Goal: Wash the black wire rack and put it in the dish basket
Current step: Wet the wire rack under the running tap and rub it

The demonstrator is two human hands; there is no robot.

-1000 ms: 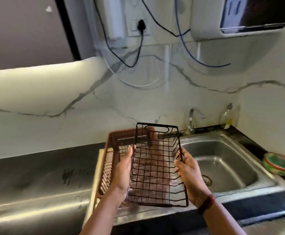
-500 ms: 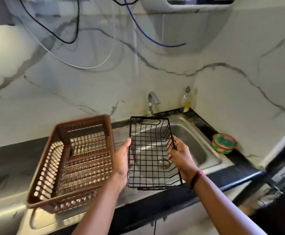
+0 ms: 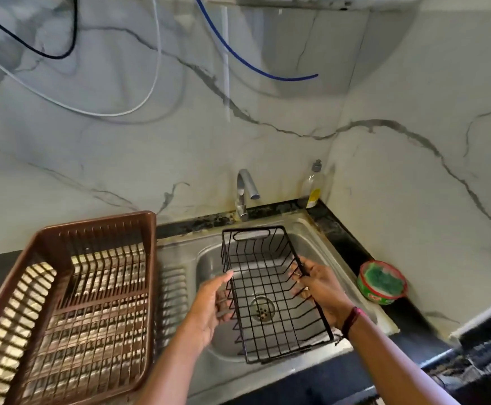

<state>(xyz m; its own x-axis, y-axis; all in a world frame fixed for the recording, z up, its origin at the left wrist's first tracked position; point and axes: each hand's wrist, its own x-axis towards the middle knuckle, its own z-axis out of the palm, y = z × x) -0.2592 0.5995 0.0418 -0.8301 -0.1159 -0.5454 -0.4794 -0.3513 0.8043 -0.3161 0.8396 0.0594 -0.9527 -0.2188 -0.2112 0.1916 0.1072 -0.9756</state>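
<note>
I hold the black wire rack [image 3: 253, 228] level above the steel sink [image 3: 209, 261], its open side up and the drain [image 3: 263, 309] showing through its grid. My left hand [image 3: 209, 308] holds the rack's left wall, thumb at the rim and fingers blurred against the wires. Along the right rim, my right hand [image 3: 323, 287] grips with the thumb over the top wire. The brown plastic dish basket [image 3: 98, 222] sits on the draining board left of the sink, with nothing in it.
A tap [image 3: 245, 182] stands behind the sink with no water running. A soap bottle [image 3: 313, 185] is in the back corner, and a green tub with a scrubber [image 3: 381, 283] sits on the black counter to the right. Cables hang on the marble wall.
The rack has moved right, from in front of the dish basket to over the sink bowl, and lies flatter now. Both hands stayed on its sides.
</note>
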